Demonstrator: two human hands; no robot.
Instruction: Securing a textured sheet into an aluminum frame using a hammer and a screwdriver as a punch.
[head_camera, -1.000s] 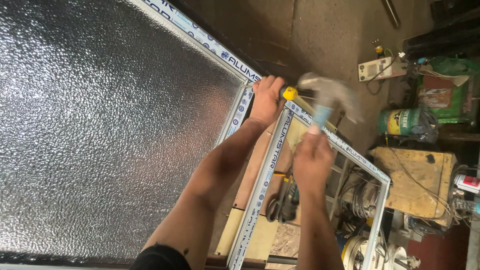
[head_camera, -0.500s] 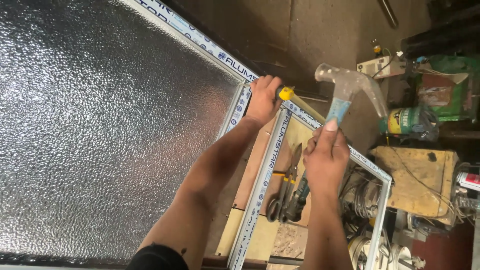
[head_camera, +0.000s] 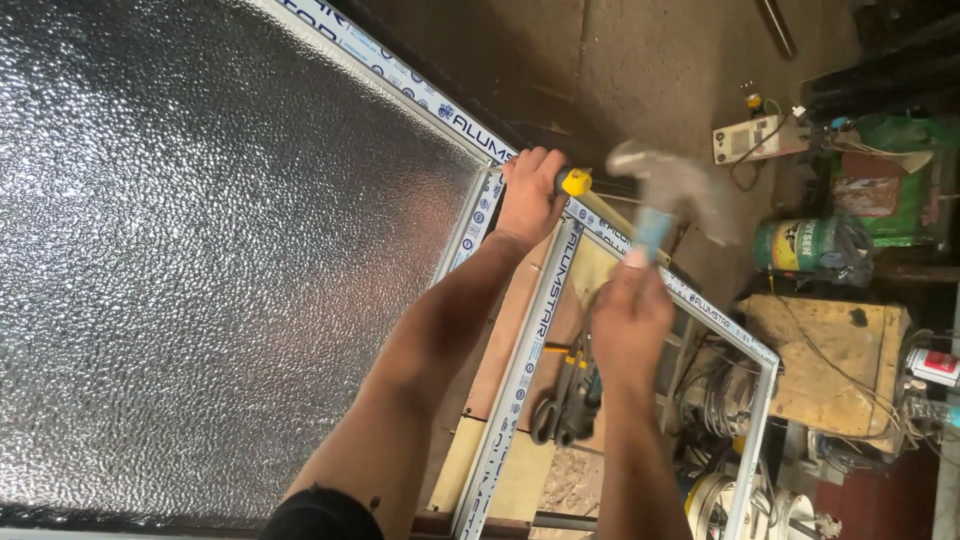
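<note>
My left hand (head_camera: 532, 192) grips a tool with a yellow butt end (head_camera: 575, 182), holding it against the corner of the white aluminium frame (head_camera: 520, 375). My right hand (head_camera: 630, 315) is closed on the light blue handle of a claw hammer (head_camera: 668, 190), whose blurred metal head sits just right of the yellow tool end. A large pane of textured frosted glass (head_camera: 220, 260) fills the frame's left section.
Snips and pliers (head_camera: 565, 405) lie on a board under the frame's open section. A wooden box (head_camera: 830, 360), a green can (head_camera: 800, 245), a white power device (head_camera: 750, 140) and tangled cables sit on the floor at right.
The hammer rose up and to the right half a second ago, and now its head has swung back down toward the yellow tool end. My left hand has stayed at the frame corner.
</note>
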